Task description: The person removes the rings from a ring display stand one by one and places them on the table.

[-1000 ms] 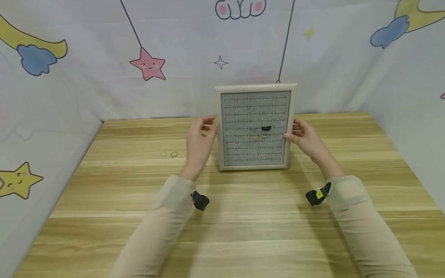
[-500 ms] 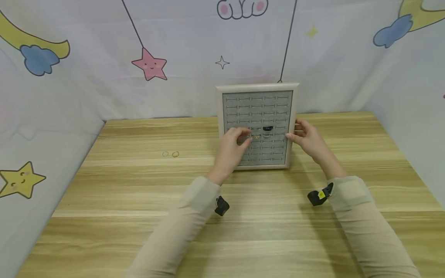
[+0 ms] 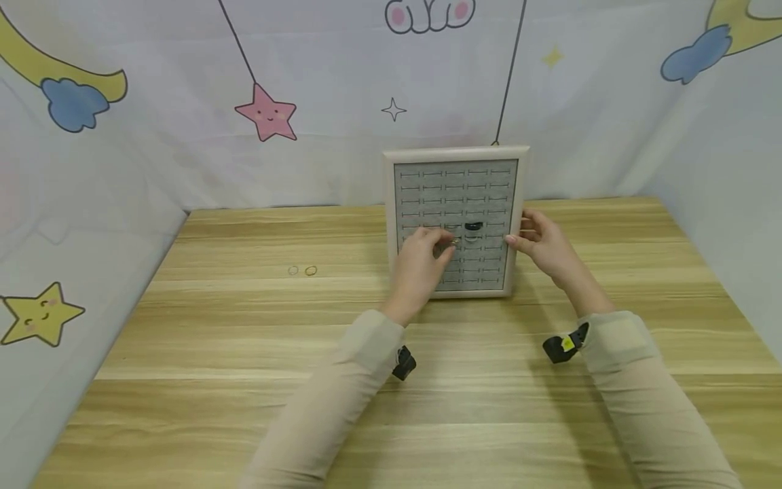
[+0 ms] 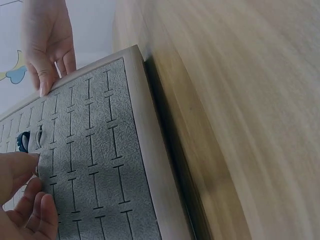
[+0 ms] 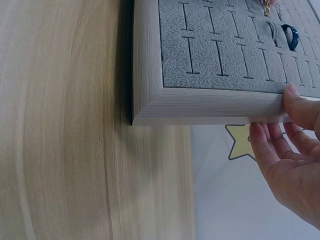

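Observation:
A ring display board (image 3: 426,195) with a pale frame and grey slotted padding stands upright near the back of the table. My left hand (image 3: 418,270) reaches across its front, and its thumb and fingertips pinch a gold ring (image 5: 267,7) set in a slot. Next to that ring sit a dark ring (image 3: 473,226) and a silver ring (image 5: 272,31), both in slots. Another thin ring is partly visible above the gold one. At the board's right side, my right hand (image 3: 546,251) grips the frame, thumb on the front and fingers behind.
Two loose rings lie on the wooden table (image 3: 226,326) to the left: a thin silver ring (image 3: 290,270) and a gold-coloured ring (image 3: 306,271). A white curtain (image 3: 330,163) with printed stars and clouds hangs behind the table.
My left hand has moved right, from beside the board's left edge to its front, and now pinches the gold ring. The right hand keeps its grip on the frame.

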Demonstrator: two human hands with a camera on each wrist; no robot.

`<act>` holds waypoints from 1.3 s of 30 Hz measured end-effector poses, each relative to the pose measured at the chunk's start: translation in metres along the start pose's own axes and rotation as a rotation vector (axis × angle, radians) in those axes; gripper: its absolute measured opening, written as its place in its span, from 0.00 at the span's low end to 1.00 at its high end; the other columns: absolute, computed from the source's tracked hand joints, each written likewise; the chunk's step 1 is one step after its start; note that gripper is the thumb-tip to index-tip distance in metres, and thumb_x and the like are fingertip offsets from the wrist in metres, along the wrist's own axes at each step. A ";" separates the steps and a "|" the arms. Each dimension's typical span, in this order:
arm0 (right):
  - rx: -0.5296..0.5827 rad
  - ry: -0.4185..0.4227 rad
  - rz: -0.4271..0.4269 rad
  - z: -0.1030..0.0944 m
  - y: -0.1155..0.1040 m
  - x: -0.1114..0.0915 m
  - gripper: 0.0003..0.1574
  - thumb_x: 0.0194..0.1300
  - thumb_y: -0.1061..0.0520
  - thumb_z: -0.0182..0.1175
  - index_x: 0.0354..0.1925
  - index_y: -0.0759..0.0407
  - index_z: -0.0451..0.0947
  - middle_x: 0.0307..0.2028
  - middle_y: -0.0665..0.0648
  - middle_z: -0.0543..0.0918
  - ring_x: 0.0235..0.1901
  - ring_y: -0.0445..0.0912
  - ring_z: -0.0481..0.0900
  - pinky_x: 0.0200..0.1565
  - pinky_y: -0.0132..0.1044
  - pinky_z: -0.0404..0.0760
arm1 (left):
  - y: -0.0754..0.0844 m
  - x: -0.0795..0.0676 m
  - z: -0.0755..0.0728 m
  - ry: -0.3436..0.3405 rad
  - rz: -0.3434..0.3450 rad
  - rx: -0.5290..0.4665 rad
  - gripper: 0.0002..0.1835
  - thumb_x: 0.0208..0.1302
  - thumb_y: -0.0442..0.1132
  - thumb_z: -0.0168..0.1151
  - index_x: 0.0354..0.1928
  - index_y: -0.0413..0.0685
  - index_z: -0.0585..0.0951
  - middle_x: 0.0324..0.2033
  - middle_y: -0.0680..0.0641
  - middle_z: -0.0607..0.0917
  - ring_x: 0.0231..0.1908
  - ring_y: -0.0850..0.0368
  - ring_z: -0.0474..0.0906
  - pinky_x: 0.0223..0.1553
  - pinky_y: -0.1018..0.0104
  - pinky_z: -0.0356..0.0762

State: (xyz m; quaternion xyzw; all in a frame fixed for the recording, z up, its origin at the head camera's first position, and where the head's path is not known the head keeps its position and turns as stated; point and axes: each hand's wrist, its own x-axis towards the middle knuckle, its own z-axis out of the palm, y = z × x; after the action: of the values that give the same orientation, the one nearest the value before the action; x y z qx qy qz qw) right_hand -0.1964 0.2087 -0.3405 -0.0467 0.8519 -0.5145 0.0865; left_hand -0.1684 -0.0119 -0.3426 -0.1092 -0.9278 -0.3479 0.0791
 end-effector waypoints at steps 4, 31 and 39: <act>0.007 0.000 0.006 0.000 0.000 0.000 0.40 0.71 0.56 0.51 0.72 0.65 0.45 0.66 0.73 0.60 0.66 0.63 0.62 0.65 0.56 0.65 | 0.002 -0.001 0.000 -0.004 -0.006 0.031 0.11 0.64 0.43 0.60 0.48 0.53 0.82 0.45 0.51 0.82 0.46 0.56 0.78 0.41 0.67 0.79; 0.009 -0.004 0.013 0.000 0.000 0.000 0.41 0.71 0.56 0.51 0.73 0.64 0.45 0.67 0.72 0.60 0.67 0.64 0.60 0.66 0.57 0.64 | -0.010 0.001 -0.014 -0.021 0.007 -0.155 0.08 0.63 0.41 0.60 0.40 0.45 0.82 0.41 0.48 0.82 0.40 0.55 0.77 0.43 0.66 0.77; 0.001 -0.001 0.017 0.000 -0.001 0.000 0.40 0.71 0.56 0.51 0.72 0.64 0.45 0.67 0.72 0.60 0.67 0.64 0.60 0.66 0.57 0.63 | -0.030 0.004 -0.041 0.149 -0.128 -0.260 0.11 0.63 0.43 0.62 0.45 0.48 0.80 0.44 0.48 0.81 0.42 0.54 0.77 0.40 0.63 0.77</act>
State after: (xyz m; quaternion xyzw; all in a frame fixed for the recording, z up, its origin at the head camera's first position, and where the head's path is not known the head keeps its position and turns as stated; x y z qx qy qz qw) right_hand -0.1962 0.2085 -0.3391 -0.0397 0.8518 -0.5143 0.0911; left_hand -0.1771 -0.0601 -0.3301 -0.0330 -0.8716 -0.4765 0.1104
